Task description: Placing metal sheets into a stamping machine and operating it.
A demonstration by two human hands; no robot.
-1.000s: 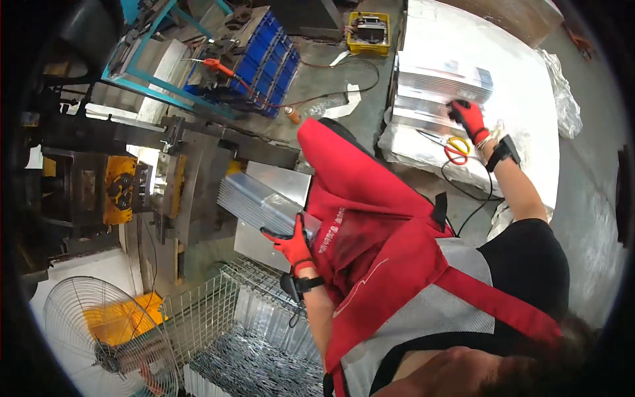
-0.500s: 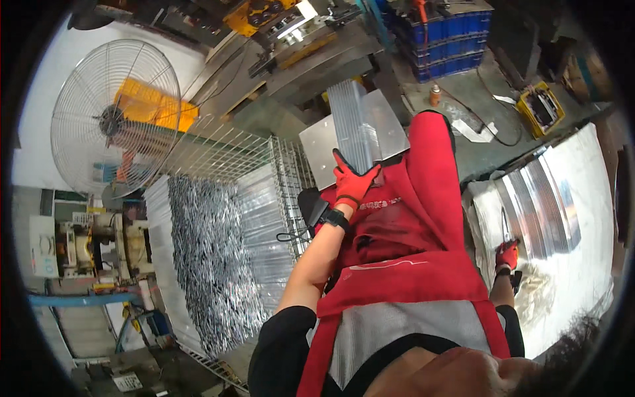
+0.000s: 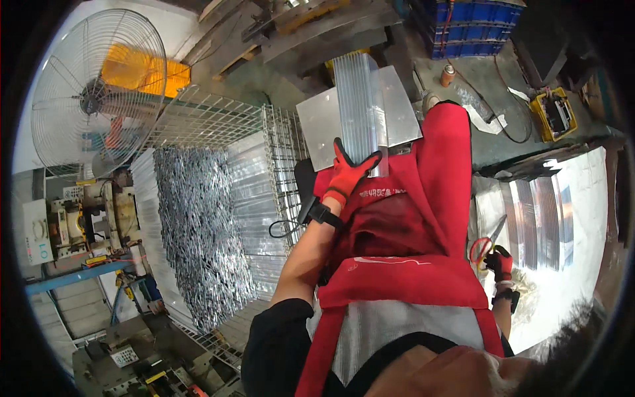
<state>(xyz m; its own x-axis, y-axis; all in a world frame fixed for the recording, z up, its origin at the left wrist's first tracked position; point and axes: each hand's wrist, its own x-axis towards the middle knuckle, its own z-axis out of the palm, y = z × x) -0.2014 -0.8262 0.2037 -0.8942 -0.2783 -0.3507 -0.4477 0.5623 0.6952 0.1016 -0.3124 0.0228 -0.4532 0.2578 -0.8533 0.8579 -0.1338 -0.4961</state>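
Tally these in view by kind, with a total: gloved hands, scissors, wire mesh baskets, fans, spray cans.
Gloved hands: 2 (left hand, right hand)
Scissors: 1
Wire mesh basket: 1
Fan: 1
Spray can: 1
Total: 6

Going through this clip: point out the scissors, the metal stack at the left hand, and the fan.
Scissors (image 3: 497,231): head view, on the blades.
Metal stack (image 3: 358,106): head view, on its ribbed upper face.
Fan (image 3: 92,98): head view, on the hub.
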